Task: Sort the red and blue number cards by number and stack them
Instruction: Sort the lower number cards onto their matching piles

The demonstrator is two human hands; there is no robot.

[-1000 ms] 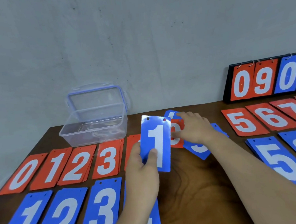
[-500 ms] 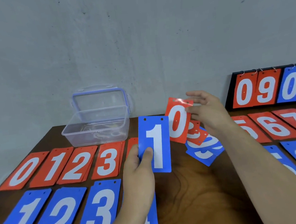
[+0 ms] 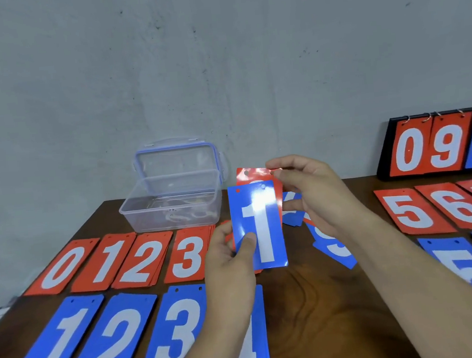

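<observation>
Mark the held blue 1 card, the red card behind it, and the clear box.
blue 1 card (image 3: 263, 234), head view, white digit's stem.
red card (image 3: 254, 174), head view, exposed top strip.
clear box (image 3: 172, 216), head view, front wall.

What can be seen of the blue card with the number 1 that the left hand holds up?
The blue 1 card is a thin, glossy rectangle, plastic by its look, with a large white 1 and two small holes near its top edge. Glare shines on its upper half. It stands nearly upright above the table. The left hand grips its lower left side, thumb on the front. A red card, held by the right hand, shows behind its top.
</observation>
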